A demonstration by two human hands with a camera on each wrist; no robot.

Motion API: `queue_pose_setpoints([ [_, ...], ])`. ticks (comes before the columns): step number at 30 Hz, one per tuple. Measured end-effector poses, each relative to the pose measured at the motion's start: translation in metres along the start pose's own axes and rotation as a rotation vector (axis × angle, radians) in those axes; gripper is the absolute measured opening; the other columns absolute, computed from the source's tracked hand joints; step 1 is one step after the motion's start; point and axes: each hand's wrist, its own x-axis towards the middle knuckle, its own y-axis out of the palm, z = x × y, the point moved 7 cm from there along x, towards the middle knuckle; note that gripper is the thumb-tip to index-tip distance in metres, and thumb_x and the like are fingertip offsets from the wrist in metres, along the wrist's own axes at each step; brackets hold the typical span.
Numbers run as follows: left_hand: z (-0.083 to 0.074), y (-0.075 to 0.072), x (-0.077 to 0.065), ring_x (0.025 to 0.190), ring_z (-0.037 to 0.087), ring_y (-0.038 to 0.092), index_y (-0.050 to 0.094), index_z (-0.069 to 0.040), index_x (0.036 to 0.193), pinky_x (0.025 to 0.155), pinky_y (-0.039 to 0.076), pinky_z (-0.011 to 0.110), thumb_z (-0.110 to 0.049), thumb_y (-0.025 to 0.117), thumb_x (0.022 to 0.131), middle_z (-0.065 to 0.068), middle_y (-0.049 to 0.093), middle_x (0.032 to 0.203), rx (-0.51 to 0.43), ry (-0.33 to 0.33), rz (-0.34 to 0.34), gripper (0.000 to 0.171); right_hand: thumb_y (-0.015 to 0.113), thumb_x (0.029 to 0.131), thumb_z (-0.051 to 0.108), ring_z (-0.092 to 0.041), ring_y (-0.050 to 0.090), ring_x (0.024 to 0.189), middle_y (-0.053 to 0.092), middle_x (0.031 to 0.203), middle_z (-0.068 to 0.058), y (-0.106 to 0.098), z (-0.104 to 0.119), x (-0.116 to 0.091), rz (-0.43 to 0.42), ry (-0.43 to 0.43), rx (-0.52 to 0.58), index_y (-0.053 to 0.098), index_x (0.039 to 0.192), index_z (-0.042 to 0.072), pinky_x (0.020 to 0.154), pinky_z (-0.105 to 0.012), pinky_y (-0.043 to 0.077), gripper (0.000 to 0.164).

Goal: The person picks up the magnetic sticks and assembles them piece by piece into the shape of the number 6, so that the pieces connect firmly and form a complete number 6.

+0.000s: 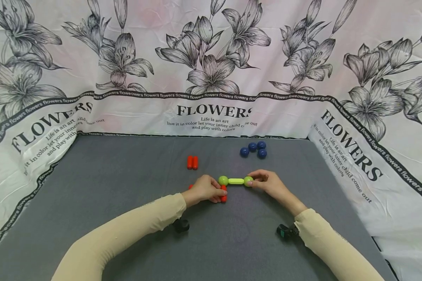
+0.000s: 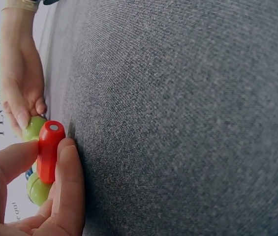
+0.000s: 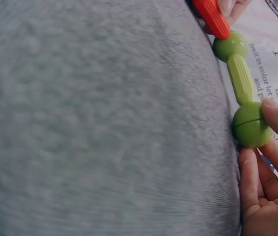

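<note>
My left hand (image 1: 206, 189) pinches a red rod (image 1: 224, 194) between thumb and fingers. The rod's far end meets a green ball (image 1: 223, 180), and its near end shows a small pale round spot in the left wrist view. From that ball a yellow-green rod (image 1: 236, 181) runs sideways to a second green ball (image 1: 248, 181). My right hand (image 1: 270, 184) grips this second ball, thumb on one side and fingers on the other. In the right wrist view a seam line crosses the gripped ball (image 3: 252, 125), and the ridged yellow-green rod (image 3: 240, 78) joins both balls.
Two red rods (image 1: 192, 162) lie side by side beyond my left hand. Another red piece (image 1: 190, 187) is mostly hidden behind that hand. Several blue balls (image 1: 252, 147) cluster at the back of the grey table (image 1: 126, 168). A flower-printed cloth (image 1: 211, 117) bounds the table's back and sides.
</note>
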Motion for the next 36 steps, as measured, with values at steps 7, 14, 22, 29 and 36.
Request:
queue_pose_setpoints([
  [7, 0.0, 0.0, 0.0, 0.06, 0.013, 0.071, 0.069, 0.004, 0.097, 0.06, 0.061, 0.028, -0.014, 0.08, 0.083, 0.013, 0.076, 0.08, -0.008, -0.01, 0.008, 0.025, 0.073, 0.09, 0.034, -0.008, 0.066, 0.088, 0.07, 0.119, -0.014, -0.006, 0.005, 0.007, 0.082, 0.043, -0.006, 0.065, 0.125, 0.008, 0.076, -0.027, 0.054, 0.045],
  [14, -0.003, -0.002, 0.0, 0.059, 0.013, 0.071, 0.069, 0.003, 0.096, 0.061, 0.061, 0.028, -0.015, 0.08, 0.083, 0.014, 0.076, 0.08, 0.002, -0.018, 0.007, 0.024, 0.07, 0.093, 0.031, -0.017, 0.068, 0.1, 0.067, 0.127, -0.019, -0.025, 0.022, 0.033, -0.021, 0.015, -0.002, 0.06, 0.132, 0.004, 0.086, -0.034, 0.059, 0.048],
  [22, -0.006, -0.002, 0.0, 0.059, 0.013, 0.07, 0.071, 0.003, 0.094, 0.062, 0.062, 0.029, -0.014, 0.08, 0.083, 0.014, 0.076, 0.079, -0.016, -0.025, 0.014, 0.022, 0.071, 0.093, 0.024, -0.038, 0.068, 0.104, 0.068, 0.12, -0.023, -0.042, 0.039, 0.06, -0.192, 0.022, 0.015, 0.061, 0.133, 0.006, 0.088, -0.046, 0.059, 0.045],
  [29, -0.004, -0.001, 0.0, 0.061, 0.014, 0.071, 0.07, 0.004, 0.095, 0.063, 0.062, 0.029, -0.013, 0.08, 0.083, 0.017, 0.076, 0.081, -0.038, -0.024, 0.017, 0.023, 0.073, 0.09, 0.031, -0.031, 0.072, 0.093, 0.072, 0.116, -0.018, -0.045, 0.032, 0.079, -0.254, 0.037, -0.108, 0.064, 0.13, 0.01, 0.077, -0.037, 0.06, 0.046],
  [36, -0.002, 0.001, -0.001, 0.058, 0.012, 0.069, 0.07, 0.005, 0.095, 0.064, 0.062, 0.031, -0.012, 0.079, 0.083, 0.018, 0.076, 0.081, -0.066, -0.032, 0.028, 0.022, 0.074, 0.09, 0.029, -0.032, 0.073, 0.089, 0.071, 0.116, -0.021, -0.044, 0.036, 0.084, -0.281, 0.039, -0.163, 0.065, 0.128, 0.006, 0.074, -0.034, 0.06, 0.045],
])
